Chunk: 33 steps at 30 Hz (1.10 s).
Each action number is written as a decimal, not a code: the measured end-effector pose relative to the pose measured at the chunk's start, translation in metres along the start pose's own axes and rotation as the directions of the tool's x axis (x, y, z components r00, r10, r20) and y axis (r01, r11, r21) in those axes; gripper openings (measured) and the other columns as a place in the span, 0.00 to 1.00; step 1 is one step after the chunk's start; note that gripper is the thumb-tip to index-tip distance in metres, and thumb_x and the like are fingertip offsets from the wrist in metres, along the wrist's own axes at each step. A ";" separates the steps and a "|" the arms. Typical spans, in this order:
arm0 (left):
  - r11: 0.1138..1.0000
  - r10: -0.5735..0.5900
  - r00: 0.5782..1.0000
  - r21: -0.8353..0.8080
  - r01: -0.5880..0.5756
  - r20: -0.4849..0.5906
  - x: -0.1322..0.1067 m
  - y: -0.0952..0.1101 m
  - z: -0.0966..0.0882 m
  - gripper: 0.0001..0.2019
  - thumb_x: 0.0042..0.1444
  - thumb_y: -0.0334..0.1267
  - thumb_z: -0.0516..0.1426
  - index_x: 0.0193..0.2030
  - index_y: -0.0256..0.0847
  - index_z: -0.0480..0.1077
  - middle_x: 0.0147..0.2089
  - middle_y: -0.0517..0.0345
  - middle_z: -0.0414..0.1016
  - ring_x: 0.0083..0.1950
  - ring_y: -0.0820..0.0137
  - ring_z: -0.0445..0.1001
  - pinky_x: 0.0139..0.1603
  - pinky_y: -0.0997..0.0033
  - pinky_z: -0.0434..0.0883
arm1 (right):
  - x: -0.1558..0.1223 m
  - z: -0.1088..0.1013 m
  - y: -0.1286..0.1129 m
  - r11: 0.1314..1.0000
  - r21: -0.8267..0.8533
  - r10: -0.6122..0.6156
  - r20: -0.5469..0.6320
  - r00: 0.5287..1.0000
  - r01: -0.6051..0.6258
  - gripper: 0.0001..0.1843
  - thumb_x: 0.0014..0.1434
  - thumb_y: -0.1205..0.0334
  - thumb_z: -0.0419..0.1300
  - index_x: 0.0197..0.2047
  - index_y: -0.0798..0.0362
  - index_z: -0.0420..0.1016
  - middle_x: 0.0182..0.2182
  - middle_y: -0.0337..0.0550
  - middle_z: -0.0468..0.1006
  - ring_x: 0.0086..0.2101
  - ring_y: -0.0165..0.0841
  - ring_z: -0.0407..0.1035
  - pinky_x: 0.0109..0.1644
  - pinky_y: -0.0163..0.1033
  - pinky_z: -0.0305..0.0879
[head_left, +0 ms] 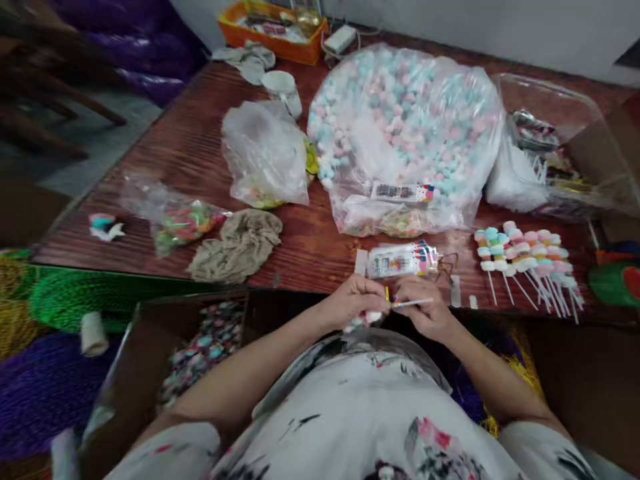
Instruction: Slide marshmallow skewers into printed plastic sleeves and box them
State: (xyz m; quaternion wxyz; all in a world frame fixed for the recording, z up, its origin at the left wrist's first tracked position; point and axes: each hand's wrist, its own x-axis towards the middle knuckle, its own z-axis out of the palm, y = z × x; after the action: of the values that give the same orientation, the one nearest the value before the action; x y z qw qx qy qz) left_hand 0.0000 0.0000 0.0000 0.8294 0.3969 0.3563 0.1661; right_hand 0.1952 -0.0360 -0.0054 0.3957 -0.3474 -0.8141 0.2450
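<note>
My left hand (353,301) is closed around a marshmallow skewer (367,319), pinching white marshmallows at the table's near edge. My right hand (424,308) pinches the thin white stick (413,304) of that skewer, with a small yellow bit between the two hands. Just beyond them lies a small printed packet (403,260). A row of finished marshmallow skewers (525,257) lies to the right. A big clear bag of pastel marshmallows (405,127) sits behind.
On the brown wooden table (185,147) lie a crumpled beige cloth (237,247), a small candy bag (183,223), a clear plastic bag (265,153), a white mug (283,90), an orange tray (273,27) and a clear tub (565,153) at right. A cardboard box (200,347) stands at lower left.
</note>
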 end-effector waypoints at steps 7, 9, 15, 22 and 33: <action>0.939 -0.313 0.881 -0.021 0.342 0.356 0.000 -0.011 0.001 0.06 0.37 0.33 0.66 0.21 0.31 0.76 0.18 0.55 0.75 0.12 0.75 0.67 0.09 0.82 0.64 | -0.009 -0.019 -0.019 0.691 -0.415 -0.605 0.117 0.788 0.592 0.08 0.59 0.69 0.56 0.33 0.56 0.77 0.31 0.46 0.79 0.40 0.37 0.72 0.41 0.45 0.65; 0.920 -0.370 0.836 0.035 0.390 0.405 -0.001 -0.009 0.001 0.05 0.38 0.32 0.66 0.23 0.32 0.77 0.20 0.54 0.77 0.14 0.74 0.69 0.10 0.82 0.66 | -0.008 -0.023 -0.024 0.641 -0.432 -0.635 0.167 0.754 0.635 0.07 0.58 0.68 0.59 0.34 0.53 0.78 0.33 0.43 0.81 0.42 0.35 0.72 0.42 0.44 0.65; 0.894 -0.437 0.747 0.151 0.421 0.502 -0.002 -0.008 0.007 0.04 0.40 0.31 0.67 0.25 0.33 0.78 0.21 0.57 0.78 0.17 0.73 0.71 0.13 0.82 0.68 | -0.013 -0.014 -0.025 0.705 -0.327 -0.632 0.113 0.767 0.629 0.07 0.59 0.65 0.58 0.35 0.53 0.79 0.33 0.42 0.80 0.39 0.34 0.73 0.40 0.42 0.67; 0.890 -0.340 0.756 0.451 0.067 0.559 0.008 0.016 -0.007 0.11 0.42 0.39 0.69 0.31 0.36 0.79 0.28 0.59 0.79 0.28 0.73 0.74 0.30 0.78 0.73 | -0.014 -0.009 -0.028 0.784 -0.298 -0.537 0.112 0.836 0.544 0.08 0.61 0.67 0.54 0.32 0.54 0.73 0.35 0.47 0.79 0.43 0.38 0.70 0.43 0.45 0.64; -0.068 0.302 0.581 0.625 -0.778 0.756 -0.034 0.060 0.033 0.07 0.61 0.35 0.55 0.35 0.43 0.75 0.32 0.54 0.75 0.36 0.68 0.70 0.45 0.64 0.68 | 0.015 -0.013 -0.007 0.958 -0.275 -0.090 0.002 0.996 0.087 0.07 0.57 0.71 0.50 0.30 0.53 0.66 0.24 0.41 0.67 0.29 0.34 0.60 0.31 0.39 0.54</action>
State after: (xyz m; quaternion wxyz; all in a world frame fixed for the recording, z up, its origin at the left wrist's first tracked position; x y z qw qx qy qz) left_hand 0.0009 0.0012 0.0768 0.3046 0.9393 0.0055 0.1579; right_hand 0.1964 -0.0278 0.0140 0.3588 -0.3634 -0.8527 0.1099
